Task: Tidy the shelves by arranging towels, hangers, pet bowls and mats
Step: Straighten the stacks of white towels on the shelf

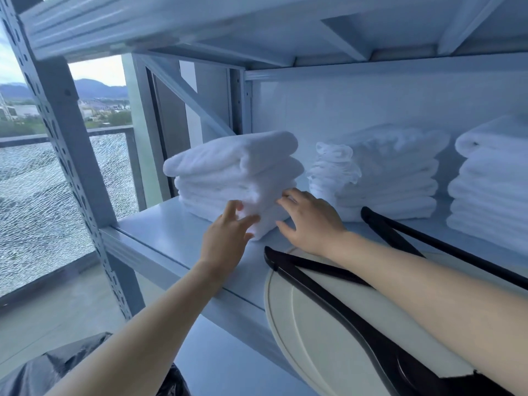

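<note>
Setting: a pale metal shelf [160, 238] stood beside a window [43, 195] whose lower pane looked shattered, with hills beyond.
Left stack of towels [234, 172]: folded white towels sat piled at the left end of the shelf, turned slightly askew, the front corner pointing out toward the person.
Left hand [225, 238]: it reached up to that front corner, fingers spread and lightly curled, fingertips touching the lower towels; the grip was loose and open, closed on nothing.
Right hand [311, 221]: it lay against the right side of the same stack, palm down, fingers splayed and pressed to the lower layers; its grip was open too, flat rather than clasping.
Middle stack of towels [383, 172]: a second white pile stood just right of the first, wrapped in clear plastic.
Right stack of towels [491, 184]: a third white pile stood farther right, partly cut off by the frame edge.
Hangers [337, 307]: black hangers lay on the shelf's front, under the right forearm.
Cream round object [314, 338]: it lay beneath the hangers, overhanging the shelf edge; what it was I could not tell.
</note>
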Action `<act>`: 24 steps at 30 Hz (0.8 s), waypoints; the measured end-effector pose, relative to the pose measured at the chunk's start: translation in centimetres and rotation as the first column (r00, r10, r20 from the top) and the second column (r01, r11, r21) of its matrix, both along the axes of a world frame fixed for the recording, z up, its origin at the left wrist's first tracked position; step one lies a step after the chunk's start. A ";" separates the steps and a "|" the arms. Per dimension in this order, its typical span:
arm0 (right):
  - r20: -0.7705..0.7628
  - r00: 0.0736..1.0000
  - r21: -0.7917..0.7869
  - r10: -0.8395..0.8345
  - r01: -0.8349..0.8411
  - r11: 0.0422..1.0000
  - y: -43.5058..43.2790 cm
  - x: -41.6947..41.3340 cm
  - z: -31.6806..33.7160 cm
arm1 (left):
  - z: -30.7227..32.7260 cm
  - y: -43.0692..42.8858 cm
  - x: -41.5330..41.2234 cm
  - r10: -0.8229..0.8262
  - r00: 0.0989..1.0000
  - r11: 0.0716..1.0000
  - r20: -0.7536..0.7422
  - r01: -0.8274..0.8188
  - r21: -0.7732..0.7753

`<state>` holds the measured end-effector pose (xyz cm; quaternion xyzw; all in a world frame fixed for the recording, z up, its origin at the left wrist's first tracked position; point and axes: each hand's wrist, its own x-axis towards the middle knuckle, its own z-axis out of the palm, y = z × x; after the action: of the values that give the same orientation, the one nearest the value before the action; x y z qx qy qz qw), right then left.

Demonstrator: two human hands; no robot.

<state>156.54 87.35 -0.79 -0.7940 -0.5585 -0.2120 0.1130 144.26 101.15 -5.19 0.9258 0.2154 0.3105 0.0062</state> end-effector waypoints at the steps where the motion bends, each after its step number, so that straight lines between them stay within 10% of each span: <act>1: 0.005 1.000 0.007 -0.001 0.001 1.000 -0.1 0.2 0.0 | -0.1 0.1 0.1 -0.025 1.000 0.999 -0.005 0.025 -0.023; 12: 0.129 0.973 0.073 0.192 -0.202 0.977 0.2 -1.5 0.0 | 0.5 3.6 -3.0 -0.101 0.994 0.994 -0.035 0.102 0.030; 24: 0.429 0.901 -0.038 0.066 -0.055 0.998 2.5 -1.8 -0.5 | 1.1 5.0 -1.1 -0.015 0.998 0.995 -0.068 0.022 0.098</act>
<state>154.70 89.89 -1.25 -0.7114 -0.5965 -0.3711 -0.0163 143.13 106.19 -4.11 0.9369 0.1914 0.2892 -0.0441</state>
